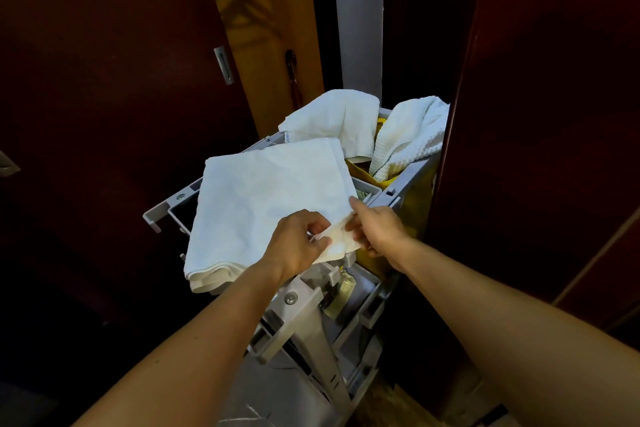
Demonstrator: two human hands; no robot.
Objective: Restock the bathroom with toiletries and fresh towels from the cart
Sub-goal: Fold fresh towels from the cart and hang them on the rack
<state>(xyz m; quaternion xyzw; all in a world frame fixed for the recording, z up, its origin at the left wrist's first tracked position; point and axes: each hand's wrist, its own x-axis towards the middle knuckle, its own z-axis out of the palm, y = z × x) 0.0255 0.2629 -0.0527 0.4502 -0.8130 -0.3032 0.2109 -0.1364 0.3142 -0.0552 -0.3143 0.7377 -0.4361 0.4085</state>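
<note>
1. The left hand point(300, 242) has its fingers curled in a pinch on the near right corner of the folded white towel point(263, 204).
2. The right hand point(375, 229) grips that same corner from the other side, forefinger stretched along the towel's right edge, the other fingers tucked under the cloth.
3. Both hands meet at one corner; the towel spreads away from them, forward and to the left, its long axis running from the person toward the far end of the grey cart point(311, 308). Neither hand is nearer.
4. The towel lies flat across the cart's top frame, its left edge overhanging; it looks soft, slightly creased, folded in layers.
5. Judged from this, lifting by one corner would likely let it unfold.
</note>
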